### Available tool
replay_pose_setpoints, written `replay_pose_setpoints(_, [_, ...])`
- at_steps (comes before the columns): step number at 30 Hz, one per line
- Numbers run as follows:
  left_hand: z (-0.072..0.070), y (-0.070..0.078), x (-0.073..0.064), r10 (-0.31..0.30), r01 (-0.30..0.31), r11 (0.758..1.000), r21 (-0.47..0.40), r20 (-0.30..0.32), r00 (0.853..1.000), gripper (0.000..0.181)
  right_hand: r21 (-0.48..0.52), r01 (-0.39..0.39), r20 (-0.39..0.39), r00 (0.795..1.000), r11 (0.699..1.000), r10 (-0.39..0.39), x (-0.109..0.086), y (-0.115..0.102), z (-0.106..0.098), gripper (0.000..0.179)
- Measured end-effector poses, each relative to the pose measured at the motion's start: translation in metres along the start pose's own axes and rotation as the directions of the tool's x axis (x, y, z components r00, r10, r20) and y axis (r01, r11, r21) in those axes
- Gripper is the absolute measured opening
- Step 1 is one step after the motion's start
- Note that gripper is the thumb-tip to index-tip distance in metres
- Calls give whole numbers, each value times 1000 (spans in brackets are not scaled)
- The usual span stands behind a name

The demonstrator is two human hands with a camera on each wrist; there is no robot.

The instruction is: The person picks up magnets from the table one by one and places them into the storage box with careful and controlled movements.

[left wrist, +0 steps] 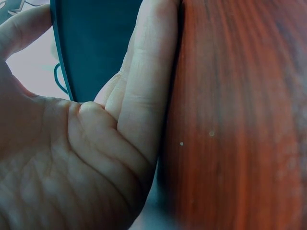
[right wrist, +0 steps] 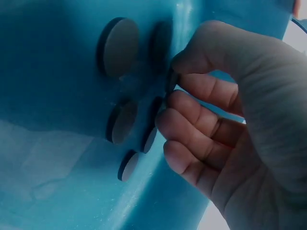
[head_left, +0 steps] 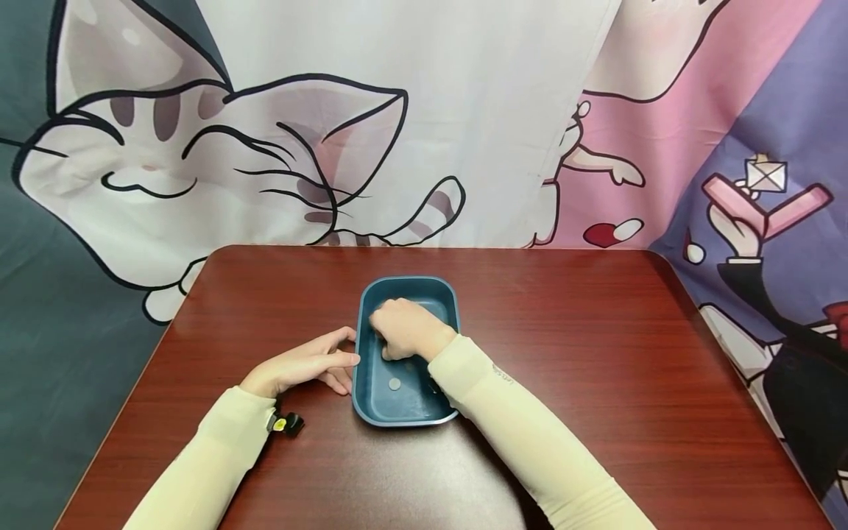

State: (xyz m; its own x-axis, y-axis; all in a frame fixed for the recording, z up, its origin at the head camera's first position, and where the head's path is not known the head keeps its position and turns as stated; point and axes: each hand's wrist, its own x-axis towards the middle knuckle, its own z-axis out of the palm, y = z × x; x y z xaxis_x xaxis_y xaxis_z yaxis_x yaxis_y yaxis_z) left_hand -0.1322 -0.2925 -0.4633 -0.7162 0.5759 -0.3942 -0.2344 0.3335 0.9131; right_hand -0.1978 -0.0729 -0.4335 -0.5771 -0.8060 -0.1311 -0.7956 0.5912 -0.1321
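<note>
A blue rectangular tray (head_left: 405,421) with raised walls sits on the table. Inside it, the right hand (head_left: 412,329) reaches down with bent fingers; the right wrist view shows its thumb and index finger pinching a small round coin (right wrist: 171,80) near the tray floor. Several other coins lie beside it, among them a large coin (right wrist: 121,48) and a smaller coin (right wrist: 124,122); their markings cannot be made out. One pale coin (head_left: 394,383) shows nearer the tray's front. Along the tray's left wall, the left hand (head_left: 308,364) rests with loosely extended fingers, its thumb touching the rim.
The reddish-brown wooden table (head_left: 570,331) extends on both sides of the tray. Behind it hangs a cloth (head_left: 464,132) printed with cartoon figures. A small black device (head_left: 288,424) is worn on the left wrist.
</note>
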Motion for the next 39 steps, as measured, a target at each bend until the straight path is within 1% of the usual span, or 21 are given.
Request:
replay_pose_setpoints(2, [0, -1, 0, 2, -2, 1000, -5, 1, 1000, 51, -11, 1, -2, 1000, 1000, -1, 2, -1, 2, 21])
replay_pose_setpoints(8, [1, -2, 0, 5, -5, 1000, -3, 3, 1000, 50, 1, 5, -6, 1000, 1000, -5, 5, -3, 6, 21])
replay_pose_setpoints(19, [1, -3, 1, -2, 2, 1000, -3, 3, 1000, 50, 12, -10, 17, 1000, 1000, 10, 5, -2, 7, 13])
replay_pose_setpoints(31, [1, -1, 1, 0, 0, 1000, -3, 1, 1000, 51, -4, -26, 57, 998, 1000, 26, 2, -5, -1, 11])
replay_pose_setpoints(39, [0, -1, 1, -6, 6, 1000, -2, 0, 1000, 52, 12, -17, 57, 998, 1000, 17, -2, -8, -5, 9])
